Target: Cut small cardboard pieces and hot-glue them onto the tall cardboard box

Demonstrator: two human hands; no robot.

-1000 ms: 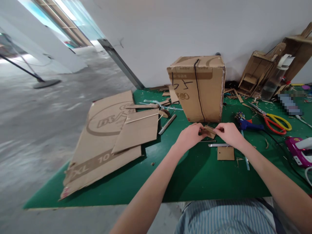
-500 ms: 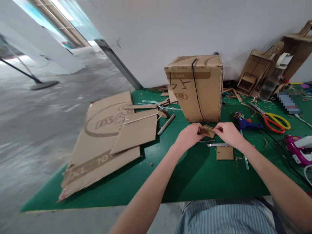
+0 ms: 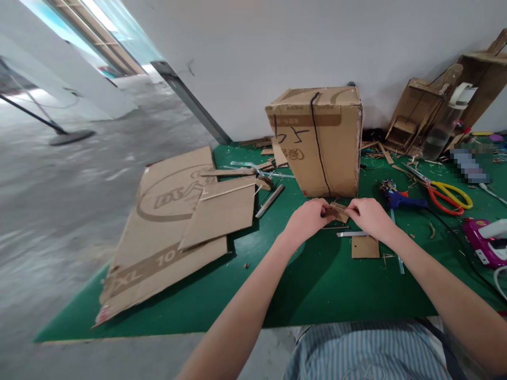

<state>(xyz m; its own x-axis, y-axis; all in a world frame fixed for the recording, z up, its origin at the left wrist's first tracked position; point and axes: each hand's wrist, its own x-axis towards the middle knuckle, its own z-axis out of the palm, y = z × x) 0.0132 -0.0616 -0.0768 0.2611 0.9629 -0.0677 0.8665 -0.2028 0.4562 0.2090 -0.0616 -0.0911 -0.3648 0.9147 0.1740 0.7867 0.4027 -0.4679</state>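
Between my two hands is a small cardboard piece (image 3: 339, 212), just in front of a tall cardboard box (image 3: 317, 153). My left hand (image 3: 309, 217) pinches its left side, fingers closed. My right hand (image 3: 366, 214) is closed on its right edge, thumb and forefinger together. The fingertips cover part of the piece. Below my hands a thin stick (image 3: 335, 228) and a metal blade (image 3: 350, 234) lie on the green table. Near my right wrist rests a flat cardboard rectangle (image 3: 365, 248) with a small hole in it.
Large flat cardboard sheets (image 3: 166, 211) cover the table's left side. To the right lie a blue glue gun (image 3: 404, 200) with a cord, red-and-yellow scissors (image 3: 446, 195) and a magenta device (image 3: 487, 245). A water bottle (image 3: 443, 126) stands by cardboard structures (image 3: 414, 113) at the wall.
Both hands keep their hold on the small cardboard piece, almost unmoved. The view has shifted very slightly.
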